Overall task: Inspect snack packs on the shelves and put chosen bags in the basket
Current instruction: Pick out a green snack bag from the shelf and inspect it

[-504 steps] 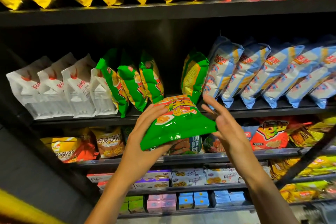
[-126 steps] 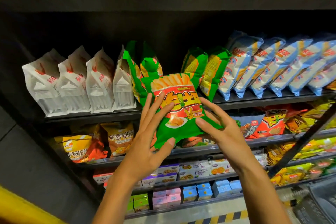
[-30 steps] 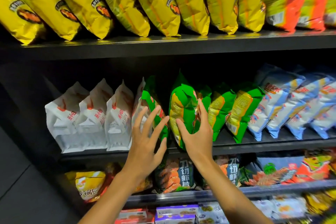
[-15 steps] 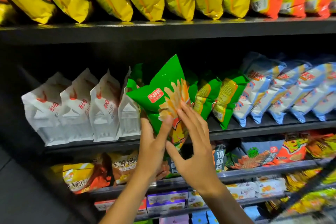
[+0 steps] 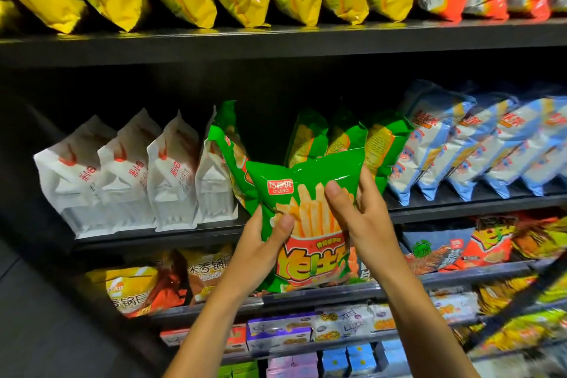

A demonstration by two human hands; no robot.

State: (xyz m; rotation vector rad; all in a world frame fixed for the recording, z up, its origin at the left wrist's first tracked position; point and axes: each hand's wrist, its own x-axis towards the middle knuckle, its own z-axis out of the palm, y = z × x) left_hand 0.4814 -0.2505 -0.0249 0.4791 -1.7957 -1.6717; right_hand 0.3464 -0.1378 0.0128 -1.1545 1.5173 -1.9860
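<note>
Holding tight, we are gripping the green snack bag (image 5: 310, 224) with our left hand (image 5: 260, 250) and right hand (image 5: 362, 218), mid-frame, before the shelf (image 5: 276, 43).

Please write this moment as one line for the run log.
phase: inspect | held: green fries bag | left hand: grips lower left edge | right hand: grips right side | basket: not in view

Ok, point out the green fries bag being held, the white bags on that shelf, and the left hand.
green fries bag (image 5: 310, 175), head view, upper front panel.
white bags (image 5: 132, 175), head view, front of the second bag.
left hand (image 5: 260, 242), head view, back of the hand.
</note>
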